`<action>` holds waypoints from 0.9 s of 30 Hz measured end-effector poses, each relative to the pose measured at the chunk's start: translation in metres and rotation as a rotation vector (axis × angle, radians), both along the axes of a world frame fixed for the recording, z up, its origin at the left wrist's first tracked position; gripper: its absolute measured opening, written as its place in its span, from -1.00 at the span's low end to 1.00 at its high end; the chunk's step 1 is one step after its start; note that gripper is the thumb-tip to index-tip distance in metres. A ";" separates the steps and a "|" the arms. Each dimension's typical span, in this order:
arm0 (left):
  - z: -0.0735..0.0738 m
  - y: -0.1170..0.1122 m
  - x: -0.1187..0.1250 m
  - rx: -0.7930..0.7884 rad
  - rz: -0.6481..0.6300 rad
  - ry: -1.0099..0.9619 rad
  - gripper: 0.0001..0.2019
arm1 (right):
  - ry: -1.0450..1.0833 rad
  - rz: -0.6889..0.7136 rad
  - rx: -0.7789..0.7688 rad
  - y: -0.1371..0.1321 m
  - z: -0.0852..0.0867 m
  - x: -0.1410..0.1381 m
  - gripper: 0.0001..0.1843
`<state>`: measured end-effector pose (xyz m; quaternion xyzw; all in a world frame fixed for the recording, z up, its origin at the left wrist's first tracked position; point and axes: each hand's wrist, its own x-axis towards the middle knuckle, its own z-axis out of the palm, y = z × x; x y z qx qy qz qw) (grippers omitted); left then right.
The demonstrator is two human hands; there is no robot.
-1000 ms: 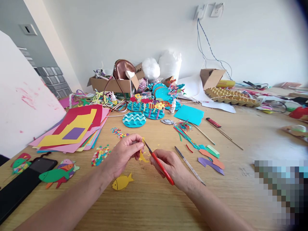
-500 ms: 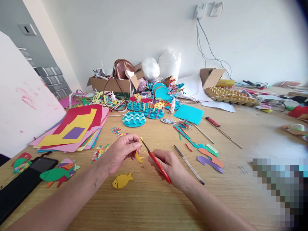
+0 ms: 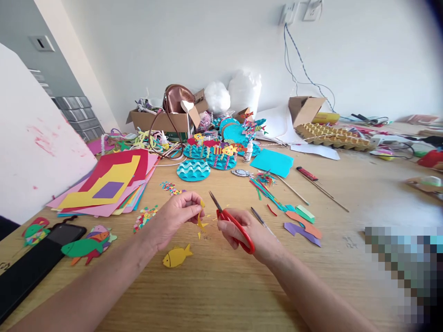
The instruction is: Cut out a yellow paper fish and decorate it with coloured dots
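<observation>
In the near centre, a narrow yellow paper scrap is pinched between thumb and fingers of the left hand; to its right, the right hand curls its fingers around red-handled scissors. A yellow paper fish lies nearer on the wood-grained table; a smooth, pale wall stands far.

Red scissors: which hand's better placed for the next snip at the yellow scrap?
Right, probably: the right hand holds the red scissors, tips near the yellow scrap; the left hand is pinching that scrap.
</observation>
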<state>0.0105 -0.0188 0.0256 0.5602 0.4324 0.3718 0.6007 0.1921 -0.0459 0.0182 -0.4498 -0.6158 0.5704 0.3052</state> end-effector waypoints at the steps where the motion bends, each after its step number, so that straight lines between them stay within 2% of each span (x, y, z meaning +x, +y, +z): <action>1: 0.000 0.000 0.002 0.004 -0.007 0.017 -0.89 | 0.021 -0.022 -0.001 0.000 0.000 0.000 -0.67; 5: 0.001 -0.001 0.009 0.024 -0.007 0.076 -0.90 | 0.060 -0.121 -0.017 0.001 -0.002 -0.002 -0.68; 8: 0.000 -0.002 0.013 0.053 0.039 0.074 -0.91 | 0.100 -0.155 0.009 0.002 -0.006 -0.003 -0.68; 12: -0.005 -0.003 0.018 0.083 0.129 -0.007 -0.90 | 0.193 -0.162 -0.005 0.003 -0.012 -0.006 -0.65; 18: -0.011 -0.004 0.024 0.014 0.129 -0.092 -0.86 | 0.228 -0.273 -0.010 0.002 -0.010 -0.006 -0.73; 27: -0.010 -0.001 0.014 0.147 0.090 0.160 -0.90 | 0.138 -0.377 0.050 0.004 -0.003 -0.004 -0.76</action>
